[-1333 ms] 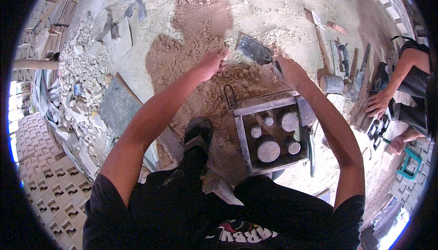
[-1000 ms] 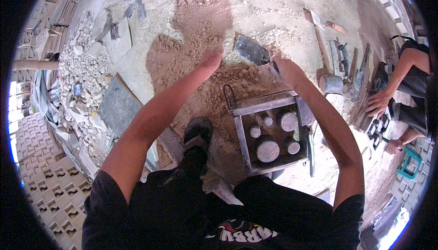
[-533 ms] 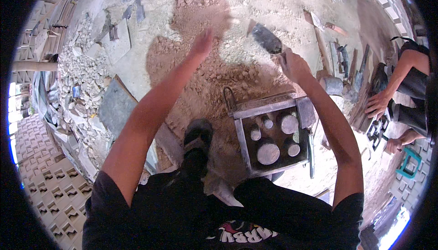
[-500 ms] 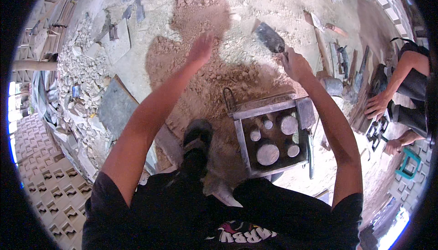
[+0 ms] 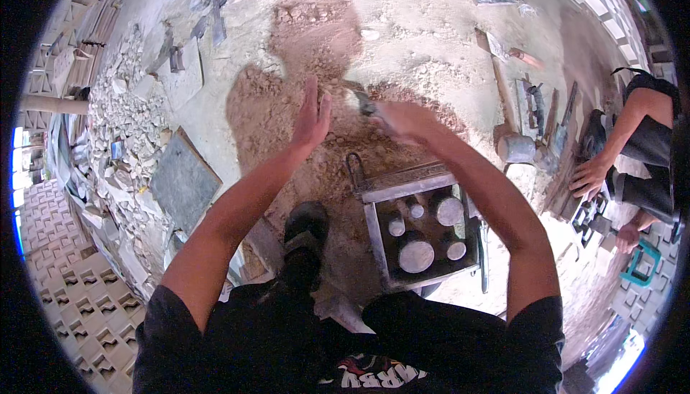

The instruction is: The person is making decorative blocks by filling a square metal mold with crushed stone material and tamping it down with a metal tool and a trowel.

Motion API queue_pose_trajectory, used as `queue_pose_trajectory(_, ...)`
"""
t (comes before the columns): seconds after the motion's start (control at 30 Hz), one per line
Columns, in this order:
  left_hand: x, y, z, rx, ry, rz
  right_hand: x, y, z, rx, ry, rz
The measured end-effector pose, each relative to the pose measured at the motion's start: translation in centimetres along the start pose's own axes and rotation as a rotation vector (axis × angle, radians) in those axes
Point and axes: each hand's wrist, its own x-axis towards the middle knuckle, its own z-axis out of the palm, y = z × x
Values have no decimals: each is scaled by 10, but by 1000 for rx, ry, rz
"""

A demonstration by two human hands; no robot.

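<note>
Firstly, far to the left of the hands, a heap of pale rubble (image 5: 136,110) lies on the ground, and nearer to the left hand (image 5: 311,119) there is a flat dark board (image 5: 185,184). This hand is open, its fingers stretched, above the loose soil (image 5: 260,119) in shade, and it holds nothing. Between both hands is the trowel (image 5: 367,106), blurred and turned almost edge-on; whether it touches the soil, I cannot tell. The right hand (image 5: 406,121) grips its handle. Just nearer to the body than this hand stands a square metal box (image 5: 376,243), with round cylinders (image 5: 416,257) of different widths inside. Further right of the right hand are a grey cylindrical block (image 5: 516,149), a co-worker's hand (image 5: 590,177) and a teal frame (image 5: 652,264)
</note>
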Motion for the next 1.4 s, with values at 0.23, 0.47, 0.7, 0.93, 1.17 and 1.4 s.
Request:
queue_pose_trajectory(0.23,-3,-35,-20,304,32,110,-83,72,-46,-276,206,193)
queue_pose_trajectory(0.47,-23,-4,-11,284,-235,222,-96,113,1,-243,43,-106)
queue_pose_trajectory(0.7,-15,-1,9,333,-99,322,-16,13,7,-214,-163,-90)
queue_pose_trajectory(0.93,7,16,8,152,-89,179,-56,-2,5,-129,97,30)
queue_pose_trajectory(1.17,28,33,1,260,183,-1,-82,-11,-6,-53,310,152)
queue_pose_trajectory(1.4,30,34,7,262,-67,-158,-75,18,-4,-47,539,114)
